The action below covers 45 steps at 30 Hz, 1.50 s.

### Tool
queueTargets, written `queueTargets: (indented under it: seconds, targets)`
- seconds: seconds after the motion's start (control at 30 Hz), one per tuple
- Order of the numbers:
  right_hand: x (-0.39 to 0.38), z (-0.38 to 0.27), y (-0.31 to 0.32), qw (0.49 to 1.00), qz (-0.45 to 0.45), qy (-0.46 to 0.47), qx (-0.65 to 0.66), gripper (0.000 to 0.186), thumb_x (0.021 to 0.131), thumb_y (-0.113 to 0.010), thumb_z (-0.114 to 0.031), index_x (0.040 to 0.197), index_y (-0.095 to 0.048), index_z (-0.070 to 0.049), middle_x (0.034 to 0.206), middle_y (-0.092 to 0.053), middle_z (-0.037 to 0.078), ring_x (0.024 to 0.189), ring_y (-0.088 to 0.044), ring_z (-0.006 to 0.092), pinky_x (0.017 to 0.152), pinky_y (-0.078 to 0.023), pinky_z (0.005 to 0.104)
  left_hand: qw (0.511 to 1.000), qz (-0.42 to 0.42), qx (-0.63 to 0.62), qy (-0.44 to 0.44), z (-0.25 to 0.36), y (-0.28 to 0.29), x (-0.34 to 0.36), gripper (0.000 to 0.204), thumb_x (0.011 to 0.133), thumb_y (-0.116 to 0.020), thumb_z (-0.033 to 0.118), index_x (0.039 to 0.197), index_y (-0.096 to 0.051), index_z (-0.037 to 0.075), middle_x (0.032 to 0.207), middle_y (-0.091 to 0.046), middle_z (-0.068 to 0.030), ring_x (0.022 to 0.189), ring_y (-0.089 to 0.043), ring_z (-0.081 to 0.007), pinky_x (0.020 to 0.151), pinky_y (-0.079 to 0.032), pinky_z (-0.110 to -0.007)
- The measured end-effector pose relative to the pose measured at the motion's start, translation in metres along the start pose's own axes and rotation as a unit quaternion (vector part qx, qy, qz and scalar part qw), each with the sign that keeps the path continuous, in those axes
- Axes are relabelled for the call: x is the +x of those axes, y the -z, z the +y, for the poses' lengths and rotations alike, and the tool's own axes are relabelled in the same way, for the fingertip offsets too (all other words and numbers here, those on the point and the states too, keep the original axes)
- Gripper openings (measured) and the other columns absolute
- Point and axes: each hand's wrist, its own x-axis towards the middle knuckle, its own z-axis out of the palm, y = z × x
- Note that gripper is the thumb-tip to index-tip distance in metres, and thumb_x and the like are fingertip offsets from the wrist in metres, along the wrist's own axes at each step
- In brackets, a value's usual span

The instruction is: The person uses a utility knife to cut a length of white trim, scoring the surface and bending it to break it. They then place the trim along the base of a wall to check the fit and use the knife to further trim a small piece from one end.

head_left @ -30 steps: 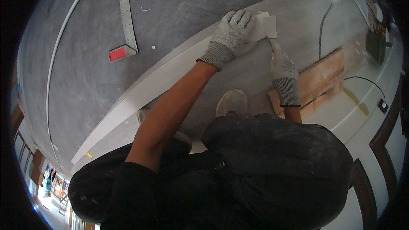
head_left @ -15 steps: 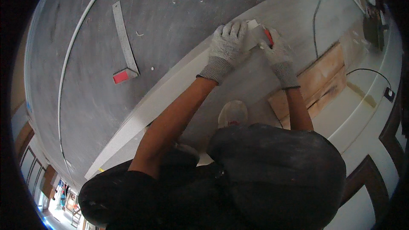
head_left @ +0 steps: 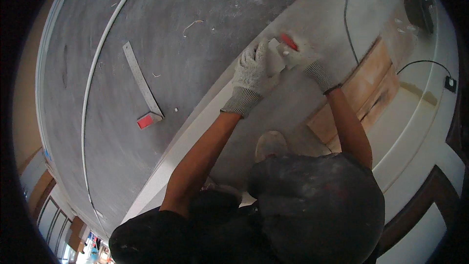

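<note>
A small pale block lies on the long white board, toward one o'clock of the view. The gloved left hand presses flat on the block, fingers together. At two o'clock of it, touching, the gloved right hand pinches a red-tipped tool against the block's end. At nine o'clock, well apart on the grey floor, lies a metal square with a red end. Wooden boards sit at four o'clock.
</note>
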Motion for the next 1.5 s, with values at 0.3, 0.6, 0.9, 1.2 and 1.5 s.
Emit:
queueTargets:
  seconds: [0.3, 0.6, 0.9, 1.2, 1.5]
  targets:
    - [0.040, -0.027, 0.027, 0.981, -0.149, 0.094, 0.078, 0.058, 0.096, -0.073, -0.032, 0.147, -0.060, -0.008, 0.135, -0.069, 0.020, 0.125, -0.066, 0.0378, 0.110, -0.051, 0.0455, 0.999, 0.032, -0.014, -0.038, 0.000, 0.002, -0.002, 0.113, 0.074, -0.089, 0.031, 0.166, -0.028, 0.008, 0.150, -0.048, -0.0230, 0.138, -0.051, -0.0425, 0.116, -0.044, -0.052]
    - [0.021, -0.019, 0.020, 0.984, -0.093, 0.006, 0.153, 0.060, 0.092, -0.078, -0.036, 0.143, -0.063, -0.007, 0.131, -0.071, 0.019, 0.119, -0.069, 0.0378, 0.104, -0.054, 0.0453, 0.999, 0.030, -0.012, -0.033, -0.007, -0.001, -0.005, 0.096, 0.077, -0.088, 0.034, 0.156, -0.040, 0.007, 0.148, -0.049, -0.0231, 0.138, -0.051, -0.0427, 0.115, -0.043, -0.053]
    - [-0.036, -0.032, 0.088, 0.990, -0.130, 0.038, 0.049, 0.058, 0.096, -0.073, -0.039, 0.144, -0.062, -0.007, 0.132, -0.069, 0.018, 0.122, -0.065, 0.0360, 0.106, -0.050, 0.0447, 0.999, 0.045, -0.007, -0.029, -0.009, -0.009, -0.006, 0.096, 0.077, -0.089, 0.034, 0.157, -0.041, 0.010, 0.145, -0.050, -0.0231, 0.135, -0.053, -0.0436, 0.111, -0.046, -0.055]
    - [-0.066, 0.039, 0.128, 0.981, -0.126, -0.046, -0.143, 0.058, 0.098, -0.069, -0.034, 0.149, -0.058, -0.009, 0.146, -0.062, 0.019, 0.133, -0.059, 0.0364, 0.115, -0.045, 0.0438, 0.998, 0.045, 0.032, -0.016, -0.015, 0.013, 0.014, 0.098, 0.076, -0.089, 0.032, 0.157, -0.041, 0.010, 0.146, -0.052, -0.0227, 0.136, -0.053, -0.0424, 0.113, -0.048, -0.050]
    - [-0.017, -0.029, 0.022, 0.991, -0.026, 0.077, 0.105, 0.055, 0.101, -0.068, -0.044, 0.143, -0.062, -0.010, 0.128, -0.070, 0.019, 0.117, -0.067, 0.0384, 0.102, -0.051, 0.0479, 1.000, 0.018, 0.014, -0.020, -0.030, 0.040, 0.030, 0.093, 0.076, -0.091, 0.027, 0.155, -0.045, 0.007, 0.144, -0.054, -0.0211, 0.135, -0.055, -0.0391, 0.113, -0.048, -0.048]
